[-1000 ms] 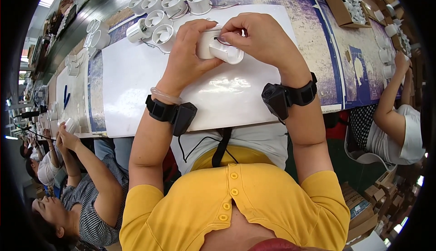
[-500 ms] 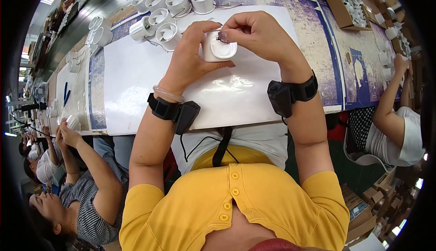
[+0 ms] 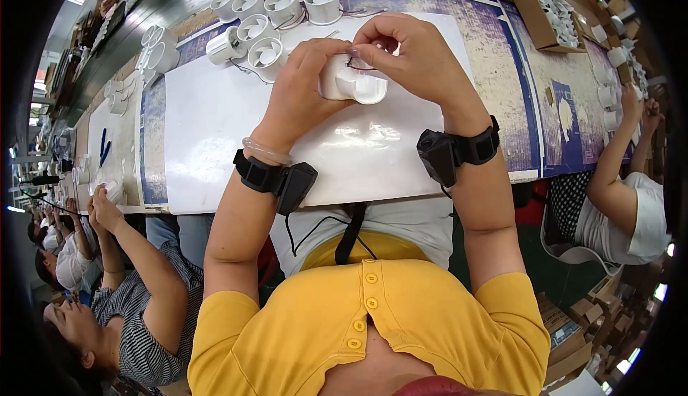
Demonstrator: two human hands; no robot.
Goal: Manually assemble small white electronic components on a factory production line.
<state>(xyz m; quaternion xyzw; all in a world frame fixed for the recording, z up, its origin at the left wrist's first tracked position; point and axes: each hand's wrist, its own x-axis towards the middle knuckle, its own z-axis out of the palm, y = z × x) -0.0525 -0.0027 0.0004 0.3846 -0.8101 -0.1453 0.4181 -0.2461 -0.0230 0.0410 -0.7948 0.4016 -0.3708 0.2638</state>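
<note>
Over the white sheet [image 3: 215, 127] on the bench [image 3: 494, 73], the white plastic part [image 3: 350, 86] sits up in front of the person's chest, between 2 bare hands. I can't tell if its bottom touches the sheet. The left hand [image 3: 304, 77] is curved around its left side, with fingers over the back and the thumb near the front. The right hand [image 3: 405, 52] is nearly closed, its thumb and finger pinching a thin red wire [image 3: 365, 69] at the top of the part. Past the left hand stand white cups [image 3: 266, 58] with little fan blades inside.

The part looks light, hard and smooth, so it could be a bit slippery. Its round side looks like a good place to hold. The wire looks soft and bendy, and a hard tug might hurt it, so a gentle pinch suits it best.
</note>
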